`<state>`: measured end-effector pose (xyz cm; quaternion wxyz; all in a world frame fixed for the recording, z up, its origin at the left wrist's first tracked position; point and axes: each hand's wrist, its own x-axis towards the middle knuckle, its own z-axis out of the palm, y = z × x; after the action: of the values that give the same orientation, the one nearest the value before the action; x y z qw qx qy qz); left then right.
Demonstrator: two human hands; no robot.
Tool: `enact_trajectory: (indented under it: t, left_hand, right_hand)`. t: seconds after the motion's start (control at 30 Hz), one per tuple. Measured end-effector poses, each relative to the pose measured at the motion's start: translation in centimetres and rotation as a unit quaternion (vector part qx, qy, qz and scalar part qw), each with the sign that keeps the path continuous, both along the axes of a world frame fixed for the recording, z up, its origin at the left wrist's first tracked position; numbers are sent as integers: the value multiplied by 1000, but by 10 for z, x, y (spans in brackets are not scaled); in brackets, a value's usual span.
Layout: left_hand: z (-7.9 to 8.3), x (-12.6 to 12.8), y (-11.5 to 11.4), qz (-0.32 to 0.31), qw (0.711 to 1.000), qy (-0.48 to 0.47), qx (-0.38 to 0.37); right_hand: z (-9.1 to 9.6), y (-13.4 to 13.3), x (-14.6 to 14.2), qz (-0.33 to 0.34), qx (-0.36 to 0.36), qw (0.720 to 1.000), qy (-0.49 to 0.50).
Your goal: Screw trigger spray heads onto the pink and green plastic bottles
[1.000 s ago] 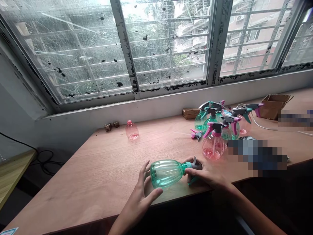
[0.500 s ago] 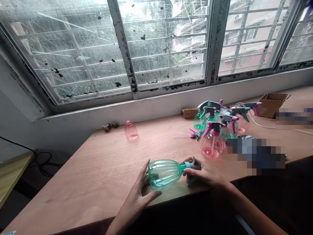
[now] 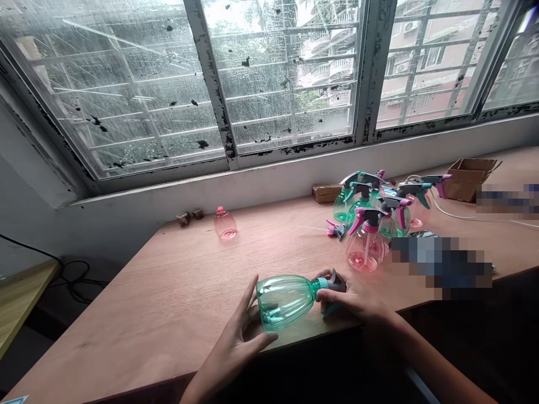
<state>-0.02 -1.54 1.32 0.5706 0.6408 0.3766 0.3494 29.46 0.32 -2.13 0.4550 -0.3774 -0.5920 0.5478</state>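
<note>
A clear green spray bottle [image 3: 284, 303] lies nearly sideways just above the table's front edge, its base to the left and its dark grey spray head [image 3: 336, 281] to the right. My right hand [image 3: 353, 297] is closed around the head and its light teal collar. Around the base curves my left hand [image 3: 238, 339], the index finger along the end and the thumb below; some of its fingers are hidden behind the bottle. Farther back stands a pink bottle [image 3: 226, 225] without a spray head. A loose pink-and-grey spray head [image 3: 336, 230] with a thin tube lies to its right.
Several green and pink spray bottles [image 3: 365, 252] with heads on stand in a cluster at the right. Behind are a brown block [image 3: 326, 193] and an open cardboard box [image 3: 467, 179]. Two small brown objects [image 3: 183, 219] sit at the far left. A white cable [image 3: 455, 216] crosses the right.
The green bottle's base has tipped slightly downward and turned a little between my hands. Both hands stay almost in place. The other bottles have not moved.
</note>
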Motion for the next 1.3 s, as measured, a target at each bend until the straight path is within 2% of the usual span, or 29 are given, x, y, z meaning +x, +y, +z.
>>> enact_trajectory:
  t: [0.2, 0.33, 0.5, 0.67, 0.83, 1.3]
  left_hand:
    - [-7, -3, 1, 7, 999, -34, -1]
    - [-12, -7, 4, 11, 1000, -25, 3]
    - [-9, -4, 4, -9, 1000, 3, 9]
    - [-6, -1, 0, -30, 999, -12, 3]
    - [-9, -5, 2, -9, 1000, -4, -13]
    - [-10, -6, 3, -34, 999, 12, 18]
  right_hand:
    - [1, 0, 0, 5, 1, 1000, 1]
    - [1, 0, 0, 8, -1, 1000, 4]
    - [2, 1, 0, 6, 8, 1000, -1]
    - [3, 0, -1, 0, 11, 1000, -8]
    - [6, 0, -2, -1, 2, 1000, -8]
    - [9, -2, -1, -3, -9, 1000, -10]
